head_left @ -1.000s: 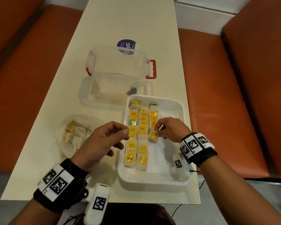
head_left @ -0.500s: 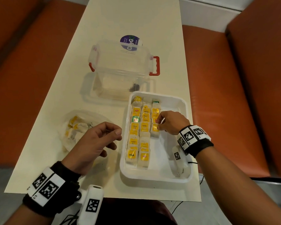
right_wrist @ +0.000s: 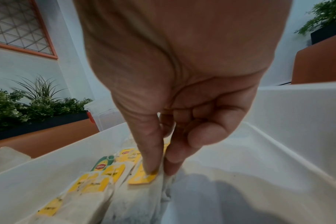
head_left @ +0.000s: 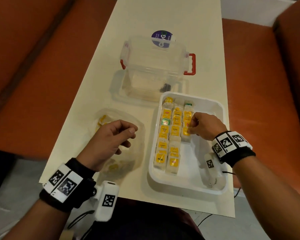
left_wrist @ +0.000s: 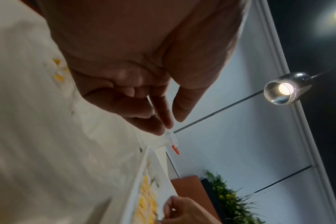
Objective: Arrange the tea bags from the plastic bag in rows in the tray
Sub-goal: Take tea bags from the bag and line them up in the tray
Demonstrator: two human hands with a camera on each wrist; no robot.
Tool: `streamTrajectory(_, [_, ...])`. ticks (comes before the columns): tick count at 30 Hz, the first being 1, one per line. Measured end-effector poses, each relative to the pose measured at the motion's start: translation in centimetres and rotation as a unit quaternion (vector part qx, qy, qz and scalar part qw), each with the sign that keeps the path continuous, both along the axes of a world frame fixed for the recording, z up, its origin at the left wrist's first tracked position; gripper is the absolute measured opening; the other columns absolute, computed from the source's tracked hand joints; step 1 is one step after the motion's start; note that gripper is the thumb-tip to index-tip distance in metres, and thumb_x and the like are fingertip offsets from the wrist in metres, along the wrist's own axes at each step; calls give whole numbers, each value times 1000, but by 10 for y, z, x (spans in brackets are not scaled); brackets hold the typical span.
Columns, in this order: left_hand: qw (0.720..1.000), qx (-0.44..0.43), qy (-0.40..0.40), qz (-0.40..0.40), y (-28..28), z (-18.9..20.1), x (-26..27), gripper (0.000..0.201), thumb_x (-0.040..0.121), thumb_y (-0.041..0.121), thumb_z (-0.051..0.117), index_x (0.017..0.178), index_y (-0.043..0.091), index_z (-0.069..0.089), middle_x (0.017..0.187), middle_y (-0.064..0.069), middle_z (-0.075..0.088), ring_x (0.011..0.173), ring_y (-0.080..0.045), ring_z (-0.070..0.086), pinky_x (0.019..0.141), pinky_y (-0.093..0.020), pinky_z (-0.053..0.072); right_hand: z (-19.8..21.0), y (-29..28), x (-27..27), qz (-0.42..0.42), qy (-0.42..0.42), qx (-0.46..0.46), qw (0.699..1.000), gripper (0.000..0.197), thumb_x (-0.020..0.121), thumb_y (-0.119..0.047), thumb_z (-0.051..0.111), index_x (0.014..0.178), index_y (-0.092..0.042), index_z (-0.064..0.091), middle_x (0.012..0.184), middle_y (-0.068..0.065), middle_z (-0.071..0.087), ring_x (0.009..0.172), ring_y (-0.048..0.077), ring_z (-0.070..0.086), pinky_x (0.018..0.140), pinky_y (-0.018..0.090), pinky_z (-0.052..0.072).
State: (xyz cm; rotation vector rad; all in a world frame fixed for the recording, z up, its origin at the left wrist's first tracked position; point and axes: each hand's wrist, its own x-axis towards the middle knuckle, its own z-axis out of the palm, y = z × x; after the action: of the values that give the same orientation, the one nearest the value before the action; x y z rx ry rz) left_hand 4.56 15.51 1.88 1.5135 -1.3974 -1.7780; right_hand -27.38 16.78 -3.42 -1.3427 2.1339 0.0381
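Fingertips of the right hand [head_left: 203, 126] pinch a tea bag [right_wrist: 144, 176] at the near end of the third row in the white tray [head_left: 185, 187], by the table's [head_left: 163, 18] right edge. Left hand [head_left: 109, 144] hovers over the plastic bag [head_left: 139, 153] near the left edge, fingers loosely curled, holding nothing. Beyond the tray stands a clear lidded box [head_left: 154, 63]; orange benches [head_left: 267, 84] flank the table.

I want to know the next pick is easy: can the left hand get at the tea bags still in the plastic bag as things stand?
Probably yes. The left hand hovers right over the plastic bag, holding nothing, and yellow-tagged tea bags show through it beside the fingers. Only the crumpled film may need parting.
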Motion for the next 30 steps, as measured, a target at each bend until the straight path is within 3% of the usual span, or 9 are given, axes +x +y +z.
streamTrajectory(4, [996, -48, -81, -8, -9, -6, 29, 18, 97, 13, 60, 100, 24, 74, 95, -4, 72, 71, -9, 62, 56, -22, 43, -1, 1, 0, -2, -4, -9, 1000, 21, 82, -31, 80, 82, -23, 61, 81, -4, 68, 80, 19, 63, 69, 35, 47])
streamTrajectory(7, [990, -53, -127, -21, -10, -15, 48, 24, 96, 11, 60, 100, 29, 74, 96, 5, 74, 76, -12, 65, 56, -20, 44, -2, 4, 1, -16, -27, -24, 999, 19, 81, -34, 80, 81, -26, 63, 80, -5, 68, 78, 18, 64, 75, 41, 53])
streamTrajectory(9, [985, -63, -154, -42, -8, -21, 55, 24, 95, 12, 61, 101, 31, 74, 97, 8, 73, 73, -8, 66, 55, -14, 43, 1, 6, 2, -20, -26, -44, 999, 18, 82, -35, 79, 80, -28, 63, 81, -8, 68, 78, 17, 63, 73, 39, 51])
streamTrajectory(13, [954, -108, -248, -128, 2, -26, 59, 25, 95, 21, 60, 111, 37, 71, 102, 18, 70, 66, 7, 60, 65, -19, 42, 13, 13, 12, -24, -27, -98, 995, 17, 85, -39, 75, 81, -30, 63, 90, -14, 68, 84, 16, 63, 75, 38, 49])
streamTrajectory(19, [912, -158, -338, -167, 9, -24, 61, 18, 93, 49, 61, 107, 40, 68, 92, 22, 66, 80, 0, 60, 65, -27, 44, 50, 28, 63, 34, -136, -116, 983, 7, 89, -44, 69, 92, -38, 65, 85, -11, 70, 70, 5, 66, 75, 38, 56])
streamTrajectory(22, [916, -157, -328, -169, 7, -26, 64, 19, 91, 48, 64, 106, 37, 69, 83, 19, 67, 77, -1, 61, 64, -25, 44, 59, 33, 98, 93, -167, -101, 976, 18, 92, -54, 60, 108, -49, 64, 88, -16, 69, 71, -4, 64, 75, 31, 55])
streamTrajectory(25, [921, -160, -308, -176, 5, -27, 65, 18, 91, 42, 67, 106, 33, 71, 77, 15, 68, 72, 0, 61, 59, -19, 37, 59, 34, 129, 161, -166, -74, 970, 32, 92, -63, 50, 122, -56, 58, 99, -21, 69, 74, -6, 61, 77, 29, 53])
streamTrajectory(28, [919, -157, -304, -198, 4, -27, 67, 18, 91, 39, 66, 108, 34, 71, 78, 15, 67, 74, -3, 62, 64, -22, 44, 52, 31, 147, 200, -130, -38, 970, 42, 93, -67, 45, 132, -54, 53, 105, -19, 70, 81, -6, 58, 82, 29, 50])
streamTrajectory(30, [908, -155, -322, -221, 2, -26, 69, 20, 91, 43, 65, 109, 37, 70, 79, 17, 68, 77, -3, 62, 71, -29, 51, 45, 29, 155, 186, -122, -37, 974, 46, 92, -67, 49, 133, -47, 54, 108, -18, 70, 96, 3, 61, 88, 34, 51])
